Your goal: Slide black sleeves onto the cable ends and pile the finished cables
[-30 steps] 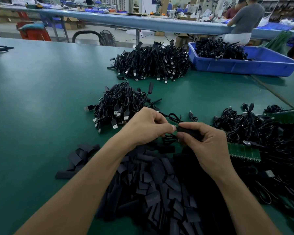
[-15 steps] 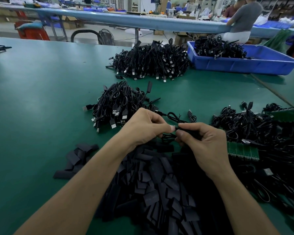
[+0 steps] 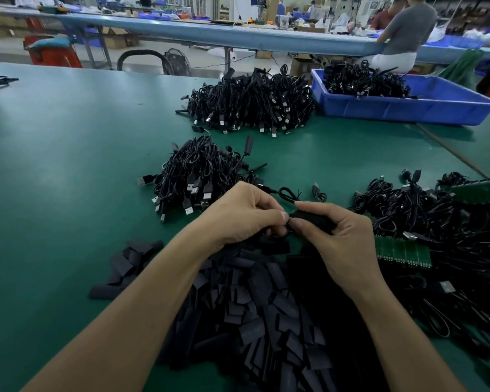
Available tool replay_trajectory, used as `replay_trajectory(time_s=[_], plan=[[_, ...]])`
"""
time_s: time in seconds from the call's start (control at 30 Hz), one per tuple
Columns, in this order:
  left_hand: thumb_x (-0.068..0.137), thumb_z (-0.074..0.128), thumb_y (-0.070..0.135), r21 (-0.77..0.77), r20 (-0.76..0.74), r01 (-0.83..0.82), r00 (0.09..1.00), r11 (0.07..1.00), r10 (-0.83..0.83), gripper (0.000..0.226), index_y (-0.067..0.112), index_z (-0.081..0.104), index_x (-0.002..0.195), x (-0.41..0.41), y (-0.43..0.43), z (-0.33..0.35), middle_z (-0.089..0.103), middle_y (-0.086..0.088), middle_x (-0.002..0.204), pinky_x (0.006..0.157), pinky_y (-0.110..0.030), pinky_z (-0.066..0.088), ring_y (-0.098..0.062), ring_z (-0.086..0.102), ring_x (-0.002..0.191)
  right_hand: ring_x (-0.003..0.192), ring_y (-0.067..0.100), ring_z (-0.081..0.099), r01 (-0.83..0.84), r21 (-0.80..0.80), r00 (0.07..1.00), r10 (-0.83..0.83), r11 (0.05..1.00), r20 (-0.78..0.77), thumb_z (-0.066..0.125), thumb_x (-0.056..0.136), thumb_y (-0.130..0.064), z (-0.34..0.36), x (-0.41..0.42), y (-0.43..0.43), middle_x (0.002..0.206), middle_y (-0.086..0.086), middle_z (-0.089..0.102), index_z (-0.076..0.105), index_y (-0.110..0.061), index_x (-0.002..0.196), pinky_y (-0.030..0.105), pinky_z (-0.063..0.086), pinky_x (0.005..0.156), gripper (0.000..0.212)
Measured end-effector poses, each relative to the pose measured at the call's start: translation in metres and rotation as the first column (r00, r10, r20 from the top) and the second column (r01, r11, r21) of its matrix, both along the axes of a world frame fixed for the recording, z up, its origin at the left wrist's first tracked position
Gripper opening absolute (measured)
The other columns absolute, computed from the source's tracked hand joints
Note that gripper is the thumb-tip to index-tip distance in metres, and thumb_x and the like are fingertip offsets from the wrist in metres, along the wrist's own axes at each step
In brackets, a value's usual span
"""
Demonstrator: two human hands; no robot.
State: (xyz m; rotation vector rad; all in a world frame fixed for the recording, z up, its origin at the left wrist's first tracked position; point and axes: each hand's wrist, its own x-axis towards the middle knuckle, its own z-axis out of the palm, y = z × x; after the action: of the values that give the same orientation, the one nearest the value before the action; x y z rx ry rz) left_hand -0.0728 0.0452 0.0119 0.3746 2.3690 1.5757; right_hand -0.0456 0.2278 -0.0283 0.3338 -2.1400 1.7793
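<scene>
My left hand [image 3: 245,215] and my right hand [image 3: 340,239] meet fingertip to fingertip above a heap of flat black sleeves [image 3: 255,312]. A black sleeve [image 3: 313,219] lies pinched between my right thumb and fingers. My left fingers pinch the end of a thin black cable [image 3: 287,193] right at the sleeve's mouth; its loop trails away behind the hands. The cable tip itself is hidden by my fingers. A small pile of coiled cables with USB plugs [image 3: 198,176] lies just beyond my left hand.
A larger cable pile [image 3: 252,103] sits farther back, next to a blue bin [image 3: 408,106] holding more cables. Loose cables [image 3: 436,222] and green circuit boards [image 3: 402,251] crowd the right. A person sits at the bench behind. The green mat [image 3: 68,165] stretches left.
Both hands stay pressed together at the same spot; my right fingers have shifted slightly along the sleeve. The camera has tilted a little.
</scene>
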Motion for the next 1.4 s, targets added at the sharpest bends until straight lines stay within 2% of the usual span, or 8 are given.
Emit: replay_trajectory(time_s=[0.1, 0.33, 0.63, 0.83, 0.97, 1.13, 1.3, 1.4], plan=[[0.091, 0.070, 0.017, 0.033, -0.007, -0.008, 1.000, 0.999, 0.009, 0.016, 0.015, 0.077, 0.078, 0.001, 0.002, 0.000, 0.077, -0.003, 0.076, 0.068, -0.022, 0.051, -0.007, 0.061, 0.064, 0.082, 0.011, 0.073, 0.094, -0.061, 0.995, -0.095, 0.994, -0.017, 0.084, 0.076, -0.011, 0.000, -0.001, 0.001, 0.088, -0.004, 0.077, 0.070, -0.030, 0.112, 0.020, 0.057, 0.076, 0.043], [0.089, 0.075, 0.023, 0.048, -0.057, -0.043, 0.997, 0.998, 0.046, 0.016, 0.017, 0.078, 0.075, 0.001, 0.003, 0.000, 0.077, -0.003, 0.077, 0.080, -0.047, 0.053, -0.024, 0.058, 0.072, 0.081, 0.017, 0.075, 0.187, -0.244, 0.981, -0.194, 0.951, -0.005, 0.077, 0.084, -0.007, -0.001, -0.001, -0.002, 0.088, -0.001, 0.077, 0.073, -0.025, 0.103, 0.022, 0.058, 0.070, 0.026], [0.090, 0.074, 0.025, 0.060, -0.170, -0.090, 0.980, 0.994, 0.099, 0.017, 0.018, 0.078, 0.075, 0.004, 0.009, -0.002, 0.075, -0.005, 0.071, 0.060, -0.030, 0.038, -0.019, 0.047, 0.059, 0.086, 0.012, 0.075, 0.095, -0.298, 0.994, -0.109, 0.950, -0.031, 0.080, 0.076, -0.017, -0.002, 0.001, -0.004, 0.093, -0.005, 0.078, 0.074, -0.028, 0.107, 0.019, 0.057, 0.080, 0.033], [0.091, 0.072, 0.024, 0.043, -0.199, -0.071, 0.977, 0.997, 0.078, 0.015, 0.020, 0.078, 0.077, 0.004, 0.009, -0.001, 0.076, 0.006, 0.073, 0.072, -0.036, 0.050, -0.014, 0.060, 0.066, 0.088, 0.015, 0.075, 0.088, -0.303, 0.995, -0.097, 0.949, -0.016, 0.079, 0.076, -0.024, -0.002, 0.002, -0.004, 0.093, 0.000, 0.078, 0.071, -0.030, 0.109, 0.023, 0.058, 0.081, 0.035], [0.091, 0.073, 0.024, 0.054, -0.215, -0.012, 0.976, 0.998, 0.023, 0.013, 0.020, 0.078, 0.080, 0.005, 0.010, 0.002, 0.077, 0.006, 0.076, 0.079, -0.026, 0.054, -0.008, 0.071, 0.076, 0.077, 0.014, 0.075, 0.061, -0.293, 0.998, -0.063, 0.954, 0.002, 0.075, 0.086, -0.023, -0.001, 0.002, -0.002, 0.085, 0.001, 0.078, 0.063, -0.030, 0.117, 0.022, 0.058, 0.072, 0.034], [0.086, 0.078, 0.032, -0.045, -0.209, 0.033, 0.977, 0.998, -0.042, 0.010, 0.021, 0.078, 0.087, 0.005, 0.010, 0.005, 0.075, -0.005, 0.082, 0.080, -0.045, 0.055, -0.015, 0.065, 0.072, 0.065, 0.010, 0.068, 0.041, -0.435, 0.997, -0.009, 0.899, 0.077, 0.073, 0.083, -0.009, 0.004, -0.002, 0.003, 0.075, 0.001, 0.074, 0.071, -0.019, 0.101, 0.018, 0.051, 0.059, 0.021], [0.076, 0.087, 0.031, -0.262, -0.123, 0.087, 0.985, 0.961, -0.123, 0.030, 0.022, 0.076, 0.103, 0.002, -0.002, 0.006, 0.076, 0.009, 0.092, 0.089, -0.038, 0.058, -0.010, 0.072, 0.086, 0.066, 0.016, 0.067, 0.033, -0.548, 0.996, 0.020, 0.836, 0.090, 0.070, 0.080, -0.012, 0.007, -0.002, 0.007, 0.076, 0.004, 0.072, 0.067, -0.011, 0.099, 0.020, 0.049, 0.057, 0.019], [0.079, 0.085, 0.022, -0.268, -0.221, -0.049, 0.975, 0.962, -0.012, 0.018, 0.025, 0.076, 0.094, -0.003, -0.010, 0.007, 0.076, 0.010, 0.086, 0.087, -0.034, 0.059, -0.005, 0.071, 0.079, 0.077, 0.018, 0.072, 0.067, -0.543, 0.994, -0.007, 0.837, 0.113, 0.063, 0.092, -0.005, 0.008, -0.001, 0.008, 0.085, 0.006, 0.076, 0.065, -0.012, 0.108, 0.020, 0.053, 0.063, 0.019]])
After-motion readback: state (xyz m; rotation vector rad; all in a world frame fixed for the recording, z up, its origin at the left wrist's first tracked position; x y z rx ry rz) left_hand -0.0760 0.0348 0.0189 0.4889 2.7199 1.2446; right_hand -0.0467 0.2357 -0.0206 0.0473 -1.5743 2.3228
